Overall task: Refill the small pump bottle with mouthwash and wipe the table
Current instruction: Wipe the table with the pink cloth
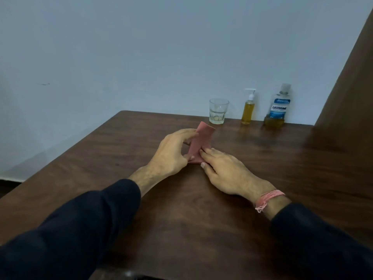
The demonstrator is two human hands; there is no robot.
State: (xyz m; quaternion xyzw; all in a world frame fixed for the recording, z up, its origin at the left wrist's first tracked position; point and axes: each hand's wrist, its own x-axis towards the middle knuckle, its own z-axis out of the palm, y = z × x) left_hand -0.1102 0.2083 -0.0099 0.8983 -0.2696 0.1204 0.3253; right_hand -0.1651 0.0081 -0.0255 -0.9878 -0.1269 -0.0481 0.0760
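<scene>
**Q:** Start at your left. What is that hand doing?

**Me:** My left hand (pixel 175 148) pinches the left edge of the pink cloth (pixel 201 142), fingers at its raised far end and thumb low near the desk. The cloth lies around the middle of the desk (pixel 101 158), its far end lifted and curling over.

**Q:** And the other hand?

**Me:** My right hand (pixel 223 168) lies flat with its fingers straight, pressing down the cloth's near right corner. It grips nothing.

**Q:** How will the cloth handle?

**Me:** Soft and light, I'd judge. It flops wherever I let go, so I'd fold it into a pad and press it under a flat palm for wiping. A pinch at an edge is enough to lift it.

**Q:** What stands along the far edge?

**Me:** Left to right: a glass (pixel 218 111), then the small pump bottle (pixel 248 110) holding yellow liquid, then the mouthwash bottle (pixel 279 107) near the far right corner. All three are upright and well apart from the cloth.

**Q:** Any cautions there?

**Me:** The pump bottle looks narrow and tippy; I'd hold its body, not the pump. The glass is fragile.
</scene>
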